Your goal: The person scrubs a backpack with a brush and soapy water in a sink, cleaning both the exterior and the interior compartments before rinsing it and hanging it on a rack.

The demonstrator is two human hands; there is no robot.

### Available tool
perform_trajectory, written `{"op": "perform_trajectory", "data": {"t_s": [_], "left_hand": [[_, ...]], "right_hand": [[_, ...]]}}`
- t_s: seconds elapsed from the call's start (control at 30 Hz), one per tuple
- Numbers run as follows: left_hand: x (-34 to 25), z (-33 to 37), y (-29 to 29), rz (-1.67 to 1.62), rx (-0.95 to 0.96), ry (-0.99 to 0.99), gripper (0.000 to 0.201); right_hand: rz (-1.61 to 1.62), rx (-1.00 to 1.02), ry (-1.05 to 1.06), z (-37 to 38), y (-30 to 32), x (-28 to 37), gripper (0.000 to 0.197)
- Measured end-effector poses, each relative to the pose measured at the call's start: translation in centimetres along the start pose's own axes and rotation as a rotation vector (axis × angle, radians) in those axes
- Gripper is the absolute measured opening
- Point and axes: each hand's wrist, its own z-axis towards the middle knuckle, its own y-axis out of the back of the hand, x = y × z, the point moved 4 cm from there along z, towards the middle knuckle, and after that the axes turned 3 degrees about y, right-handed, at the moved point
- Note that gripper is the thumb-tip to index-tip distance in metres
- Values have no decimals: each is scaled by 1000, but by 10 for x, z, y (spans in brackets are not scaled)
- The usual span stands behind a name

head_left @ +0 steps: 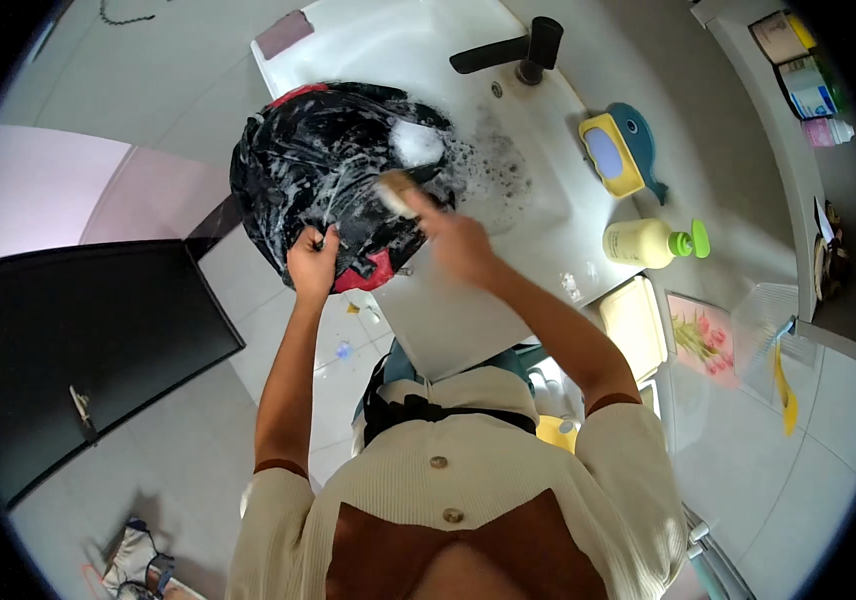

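The black backpack (333, 180), covered in soap foam, is positioned in the white sink (508, 290). Its lower edge is clenched by the left hand (313, 262). A scrubbing tool (398, 192), probably a brush, is grasped by the blurred right hand (458, 240).

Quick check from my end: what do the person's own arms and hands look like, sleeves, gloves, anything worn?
Both hands are bare: no gloves, rings or watch show on the left hand or the right hand. The forearms are uncovered. Short cream ribbed sleeves with dark brown cuff trim end above the elbows, part of a buttoned top with a brown panel.
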Motion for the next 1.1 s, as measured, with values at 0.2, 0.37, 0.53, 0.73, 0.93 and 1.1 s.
{"op": "perform_trajectory", "data": {"t_s": [0.2, 0.37, 0.53, 0.73, 0.93, 1.1], "left_hand": [[1, 3, -6, 5, -30, -49, 37], [-22, 1, 0, 29, 66, 60, 36], [19, 6, 54, 444, -499, -110, 56], [87, 16, 59, -76, -125, 331, 72], [-61, -5, 34, -408, 94, 339, 42], [-119, -44, -51, -768, 244, 470, 29]], "right_hand": [[3, 41, -39, 2, -12, 19, 49], [-303, 78, -176, 18, -5, -47, 51], [-106, 57, -344, 12, 4, -25, 67], [418, -103, -614, 26, -54, -32, 90], [44, -343, -371, 67, 38, -93, 45], [-153, -240, -291, 75, 116, -110, 48]]}}
